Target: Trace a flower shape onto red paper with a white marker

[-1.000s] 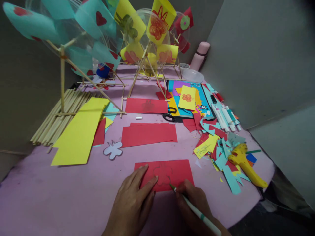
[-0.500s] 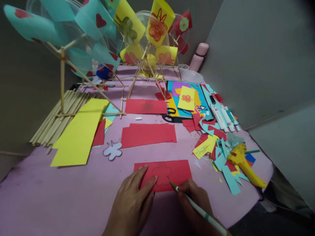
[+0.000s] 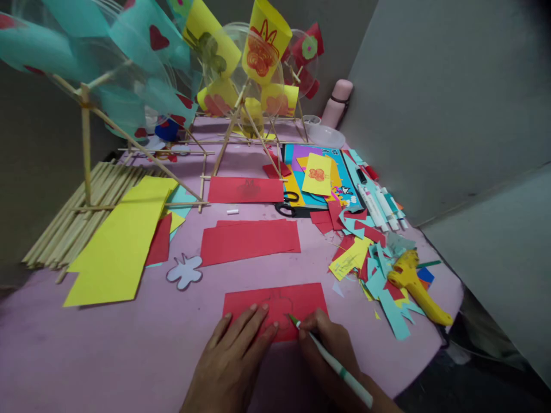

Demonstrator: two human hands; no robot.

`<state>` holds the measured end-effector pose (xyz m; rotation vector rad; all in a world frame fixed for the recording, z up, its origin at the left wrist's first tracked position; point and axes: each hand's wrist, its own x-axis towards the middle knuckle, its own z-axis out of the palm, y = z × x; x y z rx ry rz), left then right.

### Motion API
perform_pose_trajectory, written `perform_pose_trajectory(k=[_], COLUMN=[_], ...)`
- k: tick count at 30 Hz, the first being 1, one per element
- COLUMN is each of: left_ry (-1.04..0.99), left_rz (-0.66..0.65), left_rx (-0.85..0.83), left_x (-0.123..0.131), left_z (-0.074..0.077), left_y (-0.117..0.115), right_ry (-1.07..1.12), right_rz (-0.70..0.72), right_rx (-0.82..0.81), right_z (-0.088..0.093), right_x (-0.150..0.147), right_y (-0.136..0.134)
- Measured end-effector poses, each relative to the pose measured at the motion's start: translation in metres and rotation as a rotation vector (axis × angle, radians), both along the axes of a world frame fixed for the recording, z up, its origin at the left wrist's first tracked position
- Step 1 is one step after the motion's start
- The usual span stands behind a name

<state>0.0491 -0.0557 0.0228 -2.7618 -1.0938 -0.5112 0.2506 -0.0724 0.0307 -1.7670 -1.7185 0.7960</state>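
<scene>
A red paper rectangle (image 3: 314,295) lies near the front of the table with a faint butterfly outline on it. My left hand (image 3: 235,350) rests flat on its left part, fingers spread. My right hand (image 3: 329,350) grips a green-tipped marker (image 3: 340,370), its tip at the right side of the outline. A white butterfly cutout (image 3: 185,271) lies to the upper left. Beyond the hands are stacked red paper strips (image 3: 249,242) and another red strip (image 3: 245,190) bearing a dark drawing.
Yellow paper (image 3: 116,246) and bamboo sticks (image 3: 81,212) lie left. At right are paper scraps (image 3: 383,287), a yellow glue gun (image 3: 419,287), markers (image 3: 381,203) and scissors (image 3: 286,205). Stick frames with paper-decorated wheels (image 3: 241,109) stand behind, near a pink bottle (image 3: 338,103).
The view has shifted, so most things sit slightly further left. My right hand has moved the marker tip a little along the outline; my left hand's fingers have spread over the paper.
</scene>
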Motion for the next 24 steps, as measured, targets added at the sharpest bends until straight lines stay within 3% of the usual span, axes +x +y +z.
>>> perform_pose_trajectory(k=[24], left_ry=[-0.009], left_rz=[0.021], left_rx=[-0.055], left_x=[0.0000], left_z=[-0.0023], left_y=[-0.0014], right_ry=[-0.035], right_rz=[0.050], right_rx=[-0.024], right_z=[-0.0056], right_x=[0.0014], right_y=[-0.0006])
